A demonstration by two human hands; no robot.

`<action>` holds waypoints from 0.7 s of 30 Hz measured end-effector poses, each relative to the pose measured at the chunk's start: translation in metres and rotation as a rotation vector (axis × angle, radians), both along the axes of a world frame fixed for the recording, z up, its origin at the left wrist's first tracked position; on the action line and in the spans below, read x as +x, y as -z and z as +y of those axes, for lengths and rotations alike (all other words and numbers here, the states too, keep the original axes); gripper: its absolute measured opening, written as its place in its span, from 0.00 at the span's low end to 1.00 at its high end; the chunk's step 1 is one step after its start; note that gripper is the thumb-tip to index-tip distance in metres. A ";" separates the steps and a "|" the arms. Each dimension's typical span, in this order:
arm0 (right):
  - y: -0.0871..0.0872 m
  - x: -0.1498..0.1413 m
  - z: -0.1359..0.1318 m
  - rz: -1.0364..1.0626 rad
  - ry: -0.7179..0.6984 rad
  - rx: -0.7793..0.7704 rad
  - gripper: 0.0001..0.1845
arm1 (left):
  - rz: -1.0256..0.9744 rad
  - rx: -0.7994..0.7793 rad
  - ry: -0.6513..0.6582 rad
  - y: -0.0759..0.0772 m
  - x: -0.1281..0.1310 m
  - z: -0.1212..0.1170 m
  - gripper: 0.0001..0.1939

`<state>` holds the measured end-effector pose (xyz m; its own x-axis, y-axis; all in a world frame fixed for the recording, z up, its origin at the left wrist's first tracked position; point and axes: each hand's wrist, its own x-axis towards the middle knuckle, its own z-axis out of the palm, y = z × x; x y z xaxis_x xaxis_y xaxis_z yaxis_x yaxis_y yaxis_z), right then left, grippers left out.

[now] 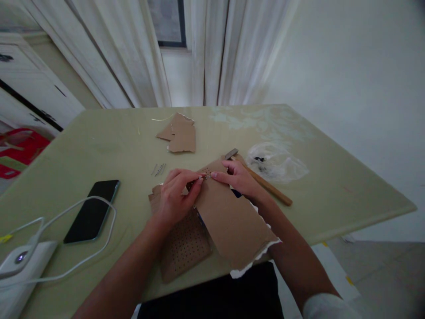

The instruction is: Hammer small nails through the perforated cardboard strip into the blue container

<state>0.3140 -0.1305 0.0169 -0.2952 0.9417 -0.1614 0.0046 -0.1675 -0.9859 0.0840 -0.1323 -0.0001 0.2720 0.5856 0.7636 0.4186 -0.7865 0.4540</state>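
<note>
My left hand [179, 192] is closed in a pinch, fingertips over small metal bits on the cardboard; whatever it holds is too small to name. My right hand [241, 179] grips the far right edge of a torn brown cardboard piece [232, 221], thumb stretched on top towards the left fingertips. Small holes show near both thumbs. Beneath lies another cardboard piece [186, 243] with rows of punched holes. Just beyond my right hand is a hammer [272, 190], its wooden handle slanting right. Several nails [159, 169] lie left of my left hand.
Torn cardboard scraps [182, 136] lie farther back on the table [126, 137]. A clear plastic bag [279, 164] with small black items is at right. On the left are a phone [93, 210], a white cable [111, 228] and a white power strip [29, 274].
</note>
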 end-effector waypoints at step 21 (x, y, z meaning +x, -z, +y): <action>0.003 0.004 0.005 -0.050 0.092 0.112 0.27 | 0.147 -0.687 -0.824 0.019 -0.103 0.075 0.10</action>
